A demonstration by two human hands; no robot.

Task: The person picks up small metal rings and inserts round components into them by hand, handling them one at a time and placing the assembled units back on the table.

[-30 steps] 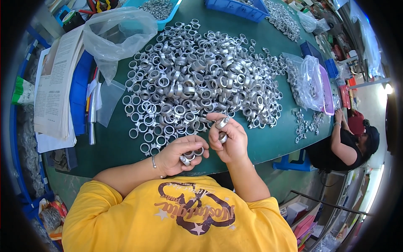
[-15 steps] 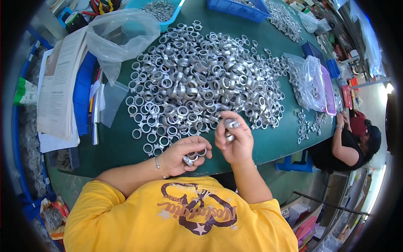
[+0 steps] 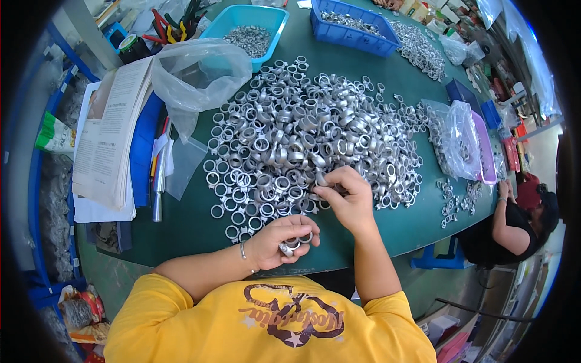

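A big heap of silver metal rings (image 3: 315, 127), many with small lugs, lies before me on the green tabletop (image 3: 175, 236). My left hand (image 3: 275, 242) is near the front edge, its fingers curled around a few metal rings (image 3: 293, 244). My right hand (image 3: 350, 202) reaches to the near side of the heap. Between its thumb and forefinger is a metal ring (image 3: 321, 176), pinched among the others. Whatever lies in the right palm is hidden by the curled fingers.
Left of the heap are a clear plastic bag (image 3: 200, 72), papers (image 3: 112, 139) and pens (image 3: 158, 175). Small parts fill a turquoise tray (image 3: 275, 36) and a blue bin (image 3: 357, 36) at the back. A person (image 3: 514, 224) sits at the right beyond a purple tray (image 3: 486, 151).
My right hand has moved from beside the left hand out to the heap and pinches a ring there. The left hand keeps its rings. The whole view has shifted slightly.
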